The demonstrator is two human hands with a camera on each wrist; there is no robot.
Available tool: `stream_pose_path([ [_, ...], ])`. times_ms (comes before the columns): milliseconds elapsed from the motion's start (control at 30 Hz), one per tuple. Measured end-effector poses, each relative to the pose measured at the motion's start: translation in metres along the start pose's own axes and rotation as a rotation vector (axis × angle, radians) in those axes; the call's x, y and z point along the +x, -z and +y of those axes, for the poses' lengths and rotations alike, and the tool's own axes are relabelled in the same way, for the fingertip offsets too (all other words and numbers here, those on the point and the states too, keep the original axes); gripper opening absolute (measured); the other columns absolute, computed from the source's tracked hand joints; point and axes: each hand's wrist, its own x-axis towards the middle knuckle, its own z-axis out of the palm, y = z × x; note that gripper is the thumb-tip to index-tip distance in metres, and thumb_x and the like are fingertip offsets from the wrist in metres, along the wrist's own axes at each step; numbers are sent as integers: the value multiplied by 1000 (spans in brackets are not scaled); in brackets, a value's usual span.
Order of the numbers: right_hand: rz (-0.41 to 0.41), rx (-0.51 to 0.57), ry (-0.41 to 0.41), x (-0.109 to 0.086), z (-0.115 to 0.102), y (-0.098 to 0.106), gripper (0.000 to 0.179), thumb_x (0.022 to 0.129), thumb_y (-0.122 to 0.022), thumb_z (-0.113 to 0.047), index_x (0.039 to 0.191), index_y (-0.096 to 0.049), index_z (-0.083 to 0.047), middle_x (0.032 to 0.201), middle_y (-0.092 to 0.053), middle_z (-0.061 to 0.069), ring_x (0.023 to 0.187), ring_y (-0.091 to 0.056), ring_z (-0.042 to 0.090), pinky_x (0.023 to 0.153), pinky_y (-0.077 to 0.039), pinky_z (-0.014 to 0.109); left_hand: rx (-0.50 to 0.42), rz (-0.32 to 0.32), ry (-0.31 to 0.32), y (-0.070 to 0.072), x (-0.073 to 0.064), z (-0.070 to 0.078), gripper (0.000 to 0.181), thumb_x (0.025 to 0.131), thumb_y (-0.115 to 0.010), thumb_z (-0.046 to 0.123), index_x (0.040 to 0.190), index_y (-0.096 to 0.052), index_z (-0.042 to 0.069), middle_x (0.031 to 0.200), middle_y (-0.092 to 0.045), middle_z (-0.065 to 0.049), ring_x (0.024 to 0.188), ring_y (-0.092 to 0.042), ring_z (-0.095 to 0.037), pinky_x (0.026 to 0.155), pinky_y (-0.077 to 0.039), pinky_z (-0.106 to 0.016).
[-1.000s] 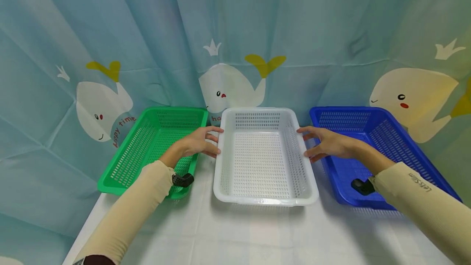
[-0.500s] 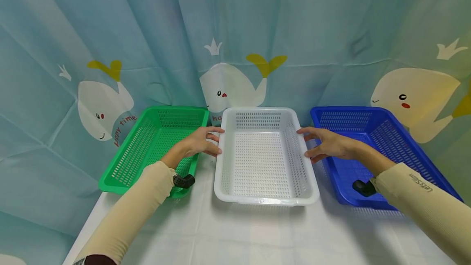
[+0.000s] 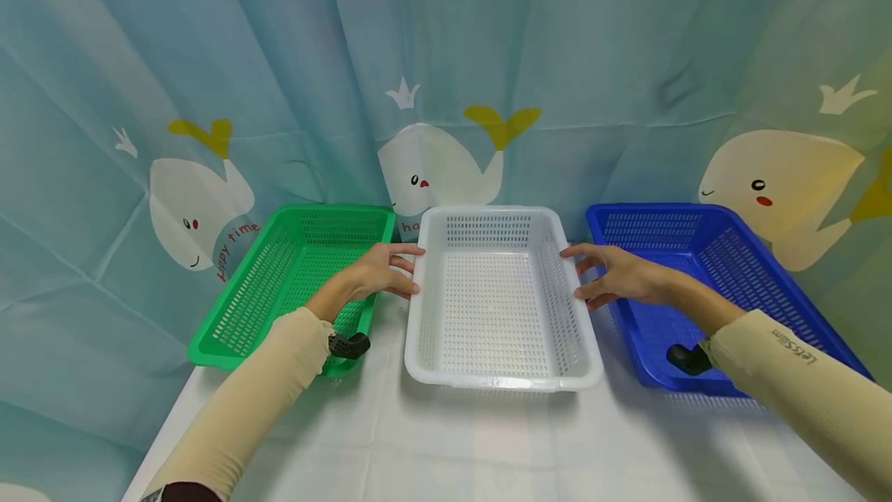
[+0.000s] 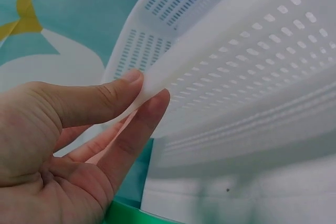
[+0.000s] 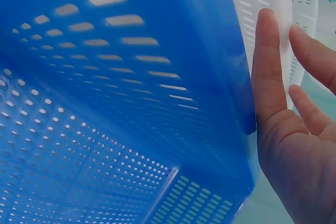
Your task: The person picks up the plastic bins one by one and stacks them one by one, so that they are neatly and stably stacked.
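Observation:
A white perforated plastic basket point(image 3: 488, 316) stands in the middle of the table in the head view, with nothing in it. My left hand point(image 3: 382, 269) holds its left rim; the left wrist view shows the thumb point(image 4: 118, 90) and a finger point(image 4: 139, 137) on either side of the rim's edge. On the opposite side, my right hand point(image 3: 613, 273) grips the right rim. In the right wrist view, that white rim passes between the fingers point(image 5: 266, 51) of the right hand. Parts of the curled fingers are hidden in the head view.
A green basket point(image 3: 237, 320) lies to the left, under my left wrist. To the right is a blue basket point(image 3: 662, 339), beneath my right forearm. A white cloth covers the table point(image 3: 453, 448). Behind everything hangs a light blue whale-print curtain point(image 3: 592, 45).

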Motion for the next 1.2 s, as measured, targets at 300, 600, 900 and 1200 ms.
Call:
stream_pose_path([
  [300,33,-12,10,-3,-5,-1,82,91,-77,-4,158,-30,-1,133,-43,30,105,-66,37,88,-60,56,5,9,-21,3,-6,-2,77,81,-80,-12,149,-52,10,132,-53,-23,87,-74,-32,82,-63,-46],
  [600,52,-1,111,-16,-15,-1,83,91,-79,-9,159,-31,-2,134,-44,29,106,-66,38,86,-61,54,-8,3,-100,12,-18,-2,76,83,-82,-6,150,-53,14,133,-54,-22,94,-74,-33,84,-62,-46],
  [900,106,-19,157,-28,-29,1,80,91,-80,-14,159,-36,-10,132,-47,25,96,-71,38,85,-61,51,-59,0,-170,15,-31,9,76,84,-80,-9,151,-52,15,137,-54,-20,102,-72,-31,86,-62,-48],
  [1200,146,-66,184,-43,-48,7,81,93,-79,-18,161,-35,-17,135,-49,21,96,-74,35,89,-60,53,-62,2,-254,19,-47,27,73,86,-80,-5,151,-53,15,135,-59,-18,100,-72,-29,94,-57,-55],
])
